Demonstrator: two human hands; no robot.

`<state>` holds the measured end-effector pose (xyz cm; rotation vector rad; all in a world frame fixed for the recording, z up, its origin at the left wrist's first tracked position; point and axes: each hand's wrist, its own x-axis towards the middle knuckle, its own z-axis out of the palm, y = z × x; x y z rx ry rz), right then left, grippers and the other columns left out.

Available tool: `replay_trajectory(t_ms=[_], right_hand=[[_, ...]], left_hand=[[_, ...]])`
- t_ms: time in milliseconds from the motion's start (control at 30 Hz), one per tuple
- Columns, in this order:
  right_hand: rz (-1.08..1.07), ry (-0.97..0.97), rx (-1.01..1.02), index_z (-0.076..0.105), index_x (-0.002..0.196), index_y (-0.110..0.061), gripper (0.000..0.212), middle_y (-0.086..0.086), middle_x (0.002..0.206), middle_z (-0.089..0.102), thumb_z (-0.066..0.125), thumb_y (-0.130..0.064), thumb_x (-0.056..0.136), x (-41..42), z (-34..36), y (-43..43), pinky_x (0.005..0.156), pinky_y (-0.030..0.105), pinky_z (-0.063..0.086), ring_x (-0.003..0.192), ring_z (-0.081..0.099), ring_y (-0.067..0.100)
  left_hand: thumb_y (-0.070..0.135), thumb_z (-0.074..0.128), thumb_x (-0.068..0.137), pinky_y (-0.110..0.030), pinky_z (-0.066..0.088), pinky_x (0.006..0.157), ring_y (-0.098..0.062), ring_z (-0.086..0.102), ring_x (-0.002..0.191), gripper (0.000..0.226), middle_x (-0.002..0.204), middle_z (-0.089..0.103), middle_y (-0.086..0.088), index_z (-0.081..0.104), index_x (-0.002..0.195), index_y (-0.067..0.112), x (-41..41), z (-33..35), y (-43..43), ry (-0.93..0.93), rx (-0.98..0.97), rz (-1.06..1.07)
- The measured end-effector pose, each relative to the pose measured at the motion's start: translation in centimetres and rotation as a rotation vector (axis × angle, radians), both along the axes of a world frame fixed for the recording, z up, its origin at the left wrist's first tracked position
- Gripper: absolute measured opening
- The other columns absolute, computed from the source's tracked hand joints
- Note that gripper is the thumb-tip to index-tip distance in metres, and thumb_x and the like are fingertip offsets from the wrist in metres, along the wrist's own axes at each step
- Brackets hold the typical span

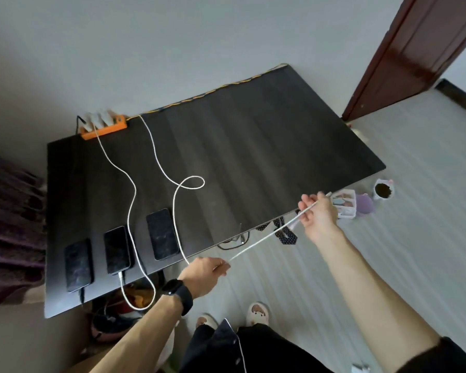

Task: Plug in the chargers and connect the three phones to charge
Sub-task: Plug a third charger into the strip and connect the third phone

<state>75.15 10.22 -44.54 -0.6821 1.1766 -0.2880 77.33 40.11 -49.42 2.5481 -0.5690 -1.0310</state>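
Stretching taut between both hands, white braided cable [264, 239], plug perhaps rightward.

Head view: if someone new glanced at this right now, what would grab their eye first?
Probably the white braided cable pulled taut between the left hand and right hand, just off the near edge of the black wooden table. Next, the three dark phones lying in a row at the table's near-left corner, and the orange power strip with white chargers at the far-left corner.
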Motion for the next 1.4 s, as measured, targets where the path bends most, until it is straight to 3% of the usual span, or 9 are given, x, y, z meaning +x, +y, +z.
replay_trajectory(t_ms=[167, 367, 533, 700, 900, 1000, 1167, 1267, 1400], right_hand=[[0.152, -0.02, -0.254, 0.059, 0.086, -0.022, 0.022, -0.003, 0.064, 0.057, 0.046, -0.026, 0.103, 2.1, -0.5, 0.7, 0.049, 0.022, 0.041, 0.043, 0.056, 0.008], [0.385, -0.048, -0.441, 0.068, 0.087, -0.023, 0.031, -0.008, 0.058, 0.064, 0.044, -0.036, 0.103, 3.4, -0.8, 4.9, 0.054, 0.025, 0.05, 0.051, 0.064, 0.01], [0.871, -0.137, -0.574, 0.072, 0.087, -0.025, 0.033, -0.008, 0.063, 0.064, 0.046, -0.035, 0.104, 1.8, -1.2, 9.4, 0.051, 0.021, 0.047, 0.058, 0.062, 0.009], [1.221, -0.223, -0.613, 0.07, 0.089, -0.018, 0.028, -0.007, 0.059, 0.057, 0.047, -0.021, 0.105, -0.4, -2.3, 13.1, 0.051, 0.018, 0.041, 0.053, 0.051, 0.006], [1.51, -0.178, -0.677, 0.071, 0.093, -0.013, 0.03, -0.008, 0.06, 0.057, 0.046, -0.024, 0.106, -1.4, -3.3, 13.9, 0.054, 0.013, 0.04, 0.051, 0.05, -0.001], [1.535, -0.106, -0.566, 0.071, 0.106, -0.011, 0.023, -0.003, 0.087, 0.071, 0.054, -0.027, 0.102, -1.0, -3.3, 13.5, 0.074, 0.019, 0.049, 0.076, 0.066, 0.006], [1.207, -0.153, -0.529, 0.064, 0.128, -0.021, 0.039, -0.005, 0.127, 0.068, 0.063, -0.041, 0.095, 1.6, -1.7, 13.0, 0.097, 0.027, 0.048, 0.116, 0.064, 0.009], [1.171, -0.22, -0.582, 0.065, 0.126, -0.021, 0.04, -0.007, 0.117, 0.073, 0.062, -0.045, 0.095, 3.2, -0.5, 13.9, 0.093, 0.028, 0.053, 0.104, 0.069, 0.005], [1.115, -0.191, -0.667, 0.071, 0.1, -0.021, 0.022, -0.008, 0.083, 0.077, 0.057, -0.039, 0.099, 4.4, -0.6, 15.6, 0.062, 0.022, 0.055, 0.07, 0.071, 0.003]], left_hand=[[0.053, 0.047, 0.1, -0.027, 0.054, 0.081, -0.016, 0.068, 0.095, 0.038, 0.112, 0.074, 0.004, 0.072, 0.118, 0.03, -1.2, -2.1, 5.0, 0.03, 0.153, 0.009], [0.031, 0.052, 0.097, -0.028, 0.046, 0.106, -0.018, 0.057, 0.126, 0.039, 0.141, 0.06, 0.003, 0.06, 0.135, 0.034, -2.7, -2.9, 6.6, 0.093, 0.354, -0.12], [0.01, 0.064, 0.092, -0.034, 0.045, 0.106, -0.023, 0.057, 0.127, 0.041, 0.136, 0.062, -0.009, 0.062, 0.133, 0.015, -0.2, 0.2, 4.0, 0.265, -0.192, 0.446], [0.046, 0.051, 0.1, -0.038, 0.048, 0.093, -0.014, 0.067, 0.11, 0.035, 0.116, 0.073, 0.004, 0.065, 0.117, 0.019, 3.8, 5.1, 0.5, 0.562, -0.74, 0.944], [0.027, 0.054, 0.102, -0.023, 0.042, 0.066, -0.015, 0.053, 0.078, 0.014, 0.082, 0.072, 0.006, 0.064, 0.108, 0.019, 5.7, 6.3, 0.4, 0.348, -1.009, 1.173], [0.023, 0.056, 0.101, -0.019, 0.04, 0.06, -0.011, 0.051, 0.068, 0.016, 0.077, 0.07, 0.006, 0.068, 0.108, 0.016, 4.4, 5.7, 0.7, 0.219, -0.956, 1.038], [0.015, 0.06, 0.099, -0.009, 0.045, 0.056, 0.001, 0.061, 0.059, 0.02, 0.079, 0.07, -0.004, 0.069, 0.11, 0.0, 1.4, 4.6, 1.0, 0.15, -0.868, 0.908], [0.011, 0.06, 0.099, -0.013, 0.046, 0.062, -0.007, 0.063, 0.067, 0.017, 0.08, 0.07, -0.01, 0.069, 0.107, -0.001, 0.0, 4.0, 0.8, 0.154, -0.821, 0.828], [0.012, 0.062, 0.098, -0.034, 0.051, 0.078, -0.021, 0.063, 0.079, 0.014, 0.087, 0.073, -0.016, 0.07, 0.104, 0.003, -1.1, 2.6, 0.8, 0.222, -0.736, 0.739]])
